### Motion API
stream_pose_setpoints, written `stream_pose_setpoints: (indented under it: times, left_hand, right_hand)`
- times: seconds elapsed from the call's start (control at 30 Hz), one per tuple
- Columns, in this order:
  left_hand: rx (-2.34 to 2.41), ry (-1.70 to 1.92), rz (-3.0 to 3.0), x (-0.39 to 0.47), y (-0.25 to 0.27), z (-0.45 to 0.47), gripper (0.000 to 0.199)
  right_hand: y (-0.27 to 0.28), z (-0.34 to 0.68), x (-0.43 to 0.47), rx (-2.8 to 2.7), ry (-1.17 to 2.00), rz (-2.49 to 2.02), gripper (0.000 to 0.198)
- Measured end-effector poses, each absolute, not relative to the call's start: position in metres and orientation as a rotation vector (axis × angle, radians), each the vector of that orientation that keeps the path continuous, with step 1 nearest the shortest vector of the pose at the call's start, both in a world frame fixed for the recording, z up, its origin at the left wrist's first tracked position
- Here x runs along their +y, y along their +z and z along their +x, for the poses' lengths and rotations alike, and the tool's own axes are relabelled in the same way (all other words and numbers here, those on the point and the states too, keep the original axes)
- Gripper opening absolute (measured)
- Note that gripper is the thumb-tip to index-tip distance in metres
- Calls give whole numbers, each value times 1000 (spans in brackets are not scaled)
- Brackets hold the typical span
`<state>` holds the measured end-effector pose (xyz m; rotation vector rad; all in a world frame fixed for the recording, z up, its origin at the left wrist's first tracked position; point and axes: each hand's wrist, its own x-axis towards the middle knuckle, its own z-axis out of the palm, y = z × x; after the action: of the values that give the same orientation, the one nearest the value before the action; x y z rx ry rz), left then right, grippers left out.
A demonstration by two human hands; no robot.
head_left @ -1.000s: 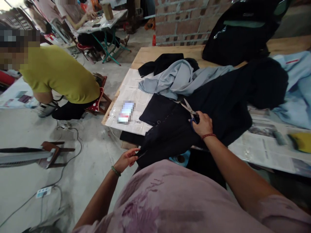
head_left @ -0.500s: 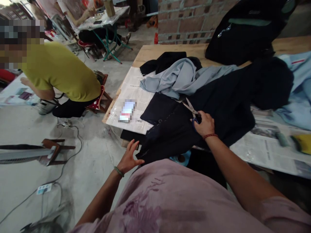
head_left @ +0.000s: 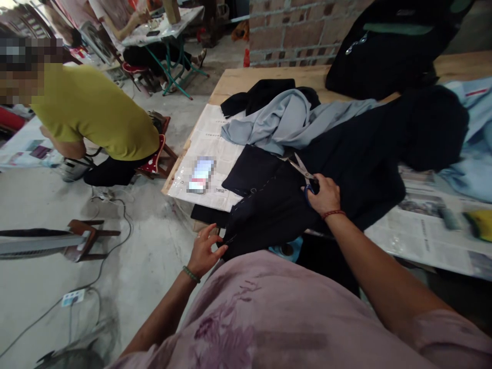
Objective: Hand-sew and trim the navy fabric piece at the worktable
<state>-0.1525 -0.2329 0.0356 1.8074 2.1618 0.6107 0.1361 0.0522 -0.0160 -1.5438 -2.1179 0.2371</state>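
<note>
Scissors in outstretched right hand

Front and centre, the cloth hangs over the near edge of the table, scissors above it in the right grip, left grip at its near left corner! Phone left, on newspaper; second cloth just behind; backpack at the back, right.

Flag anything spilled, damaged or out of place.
Nothing looks spilled or damaged. Mildly odd: a power strip lies on the floor, its cord trailing where feet could catch. Dark fabric overhanging the table looks ordinary.
</note>
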Motion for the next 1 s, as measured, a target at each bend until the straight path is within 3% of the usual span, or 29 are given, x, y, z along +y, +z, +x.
stream_pose_setpoints:
  times: [0.27,0.6,0.87,1.0]
  left_hand:
    - [2330,381,1831,-217,32,-127,10]
    - [1980,737,1150,-211,39,-153,16]
    - [2011,500,1795,-193,78,-148,12]
    - [1758,566,1469,-184,85,-148,13]
  right_hand:
    - [-17,136,53,-2116,209,-1543,44]
    - [-16,136,53,-2115,234,-1529,45]
    - [-14,137,53,-2144,249,-1540,45]
    - [-15,137,53,-2127,254,-1538,46]
